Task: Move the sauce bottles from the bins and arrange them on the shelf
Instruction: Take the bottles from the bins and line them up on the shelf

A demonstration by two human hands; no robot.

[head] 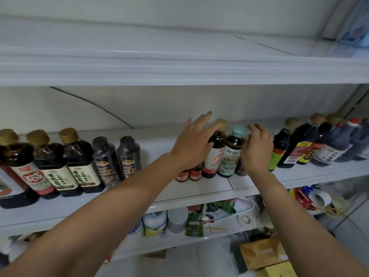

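Dark sauce bottles stand in a row along the white middle shelf [199, 190]. My left hand [191, 144] is open with its fingers spread above two small red-labelled bottles [194, 173]. Its thumb rests against a gold-capped bottle [214, 156]. Beside that bottle is a teal-capped bottle [231, 154]. My right hand [257, 150] is just to the right of it, fingers half curled, and covers another dark bottle of which only the base [240, 171] shows. More bottles stand at the left [77, 156] and at the right [299, 144].
The upper shelf [179, 72] overhangs the bottles closely. The shelf below holds jars and packets [175, 218]. Yellow boxes [263, 254] lie at the bottom right. A gap of bare shelf lies between the left bottle group and my left hand.
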